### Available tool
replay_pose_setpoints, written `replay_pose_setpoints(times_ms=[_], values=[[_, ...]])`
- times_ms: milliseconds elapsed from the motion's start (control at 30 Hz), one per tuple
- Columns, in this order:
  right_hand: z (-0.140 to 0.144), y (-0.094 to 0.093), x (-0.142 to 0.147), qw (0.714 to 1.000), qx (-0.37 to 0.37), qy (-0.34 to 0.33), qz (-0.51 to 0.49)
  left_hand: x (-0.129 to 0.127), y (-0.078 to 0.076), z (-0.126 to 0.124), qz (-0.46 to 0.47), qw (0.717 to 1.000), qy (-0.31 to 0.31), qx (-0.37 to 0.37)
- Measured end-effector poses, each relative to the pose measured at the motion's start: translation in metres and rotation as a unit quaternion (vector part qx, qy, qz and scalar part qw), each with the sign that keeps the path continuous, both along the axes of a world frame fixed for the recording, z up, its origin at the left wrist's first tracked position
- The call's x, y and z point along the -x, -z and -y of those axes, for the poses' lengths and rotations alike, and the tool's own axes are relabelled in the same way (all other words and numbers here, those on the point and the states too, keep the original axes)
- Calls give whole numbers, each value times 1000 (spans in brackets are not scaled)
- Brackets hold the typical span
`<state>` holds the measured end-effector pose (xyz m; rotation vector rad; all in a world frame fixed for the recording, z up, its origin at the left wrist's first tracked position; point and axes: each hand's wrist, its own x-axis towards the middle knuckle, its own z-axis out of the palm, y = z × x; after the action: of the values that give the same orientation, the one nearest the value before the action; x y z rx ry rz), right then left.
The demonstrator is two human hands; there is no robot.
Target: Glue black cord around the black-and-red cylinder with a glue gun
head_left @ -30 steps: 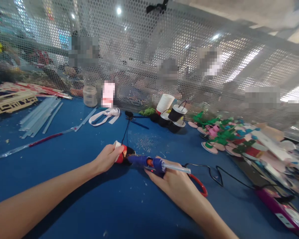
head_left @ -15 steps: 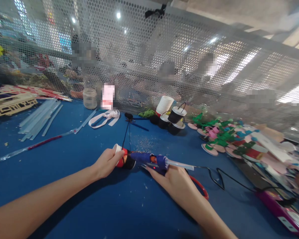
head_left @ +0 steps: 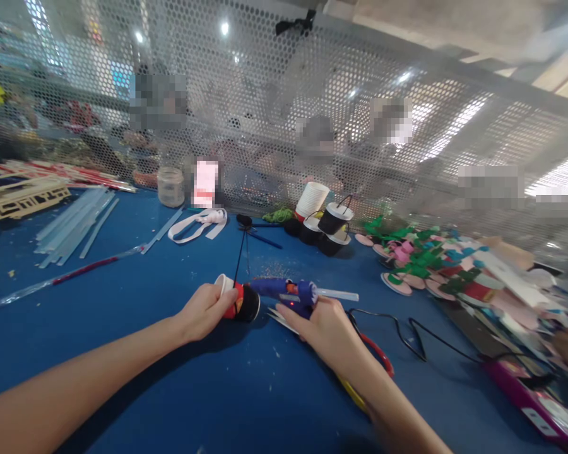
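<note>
So the left hand [head_left: 201, 312] has its fingers closed round a little paper cup [head_left: 250, 304], tipped on its side above the blue table [head_left: 180, 397], white rim toward the palm, red and black wrap showing. Right hand [head_left: 331, 323] is wrapped around a blue glue gun [head_left: 277, 289], clear glue stick [head_left: 338, 294] poking out the back. Nozzle's right by the cup; can't tell if they touch. Scissors [head_left: 381, 354] lie partly hidden under that right hand. Black yarn [head_left: 239, 255] runs from the cup back to a dark clump [head_left: 244, 221]. Farther out: black-wrapped cups [head_left: 334, 219] beside a white cup stack [head_left: 311, 200], plus a purple power strip [head_left: 525, 403] over on the right.
</note>
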<state>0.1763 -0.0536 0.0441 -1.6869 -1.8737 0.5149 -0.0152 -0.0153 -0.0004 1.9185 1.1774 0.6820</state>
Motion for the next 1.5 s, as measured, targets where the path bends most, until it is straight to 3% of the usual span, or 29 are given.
replay_pose_setpoints(times_ms=[133,267,567,1000,1500], values=[[-10,0,-5,986,98,72,-117,0,-2,1,8,1000,9,-15],[-25,-1,-21,980,38,58,-187,1,-3,2,10,1000,6,-17],[-26,-10,-26,991,78,-34,-106,0,0,0,20,1000,-10,-2],[-26,-1,-21,995,82,-33,-38,1,2,-1,34,999,19,-11],[-26,3,-26,993,90,-43,-60,2,5,-2,44,999,24,-2]])
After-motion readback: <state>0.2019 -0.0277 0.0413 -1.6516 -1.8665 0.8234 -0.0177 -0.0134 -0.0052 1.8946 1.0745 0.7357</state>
